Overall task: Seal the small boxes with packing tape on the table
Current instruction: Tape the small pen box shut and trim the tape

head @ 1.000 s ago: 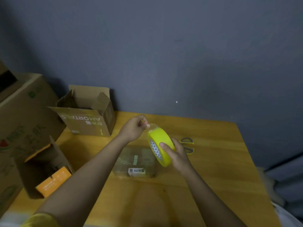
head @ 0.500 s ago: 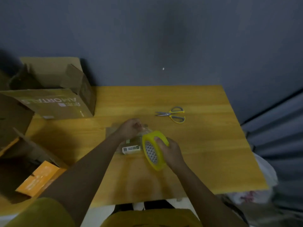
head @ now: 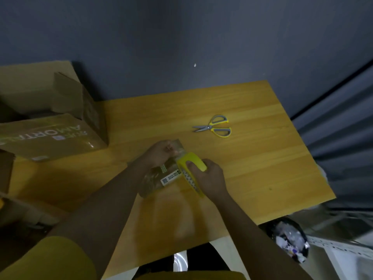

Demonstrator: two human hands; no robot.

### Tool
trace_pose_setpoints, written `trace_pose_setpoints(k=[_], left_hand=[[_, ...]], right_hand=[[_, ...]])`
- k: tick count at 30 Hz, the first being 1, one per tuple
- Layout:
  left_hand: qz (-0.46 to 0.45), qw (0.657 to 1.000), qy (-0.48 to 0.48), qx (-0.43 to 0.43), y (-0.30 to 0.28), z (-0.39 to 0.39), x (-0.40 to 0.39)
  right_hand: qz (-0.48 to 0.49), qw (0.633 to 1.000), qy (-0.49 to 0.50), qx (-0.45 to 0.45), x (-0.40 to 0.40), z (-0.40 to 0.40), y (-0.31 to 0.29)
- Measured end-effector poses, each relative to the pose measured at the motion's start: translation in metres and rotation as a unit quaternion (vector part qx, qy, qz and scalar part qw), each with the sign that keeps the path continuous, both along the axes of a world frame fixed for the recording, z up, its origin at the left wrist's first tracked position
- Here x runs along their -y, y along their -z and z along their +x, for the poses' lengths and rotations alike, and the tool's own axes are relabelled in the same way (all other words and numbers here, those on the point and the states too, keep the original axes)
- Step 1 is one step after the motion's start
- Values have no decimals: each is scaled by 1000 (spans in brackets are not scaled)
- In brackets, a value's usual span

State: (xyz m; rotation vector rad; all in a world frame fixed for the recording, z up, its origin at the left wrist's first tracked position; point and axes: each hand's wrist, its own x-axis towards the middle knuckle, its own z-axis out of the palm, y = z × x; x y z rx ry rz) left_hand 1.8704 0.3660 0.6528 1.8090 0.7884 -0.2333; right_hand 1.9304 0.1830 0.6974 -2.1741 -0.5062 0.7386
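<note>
A small brown box (head: 155,182) with a white barcode label lies on the wooden table (head: 252,158), partly under my hands. My right hand (head: 207,176) grips a yellow roll of packing tape (head: 190,164) just above the box's right side. My left hand (head: 161,152) pinches the clear free end of the tape at the box's far edge. A short stretch of tape runs between the two hands. Much of the box top is hidden by my left forearm.
Yellow-handled scissors (head: 216,127) lie on the table beyond the hands. A large open cardboard box (head: 54,126) stands at the left, with more boxes at the far left edge. A black bin of scraps (head: 288,241) sits on the floor at the right.
The view has tilted downward and turned. Both hands came down from mid-air with the roll to the small box on the table.
</note>
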Motion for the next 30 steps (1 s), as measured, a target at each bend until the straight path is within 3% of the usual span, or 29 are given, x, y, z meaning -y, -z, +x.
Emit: trace_pose_setpoints(k=[4,9,12,23,30], left_hand=[[-20,993,-115,-15,12,-16,3],[-37,962,-265,-57,21,-38,24],[-47,943,-323,-61,14,-42,27],[57,944,-325,2,-37,-50,-2],[78,942,-318,67,-69,-51,-22]], right_hand=[[-70,994,-77,40,-22,25,-9],[-159,957,-220,100,-60,40,-28],[-149,958,-229,84,-67,43,-29],[12,978,-204,43,-67,43,-60],[85,962,-247,-74,-57,58,-80]])
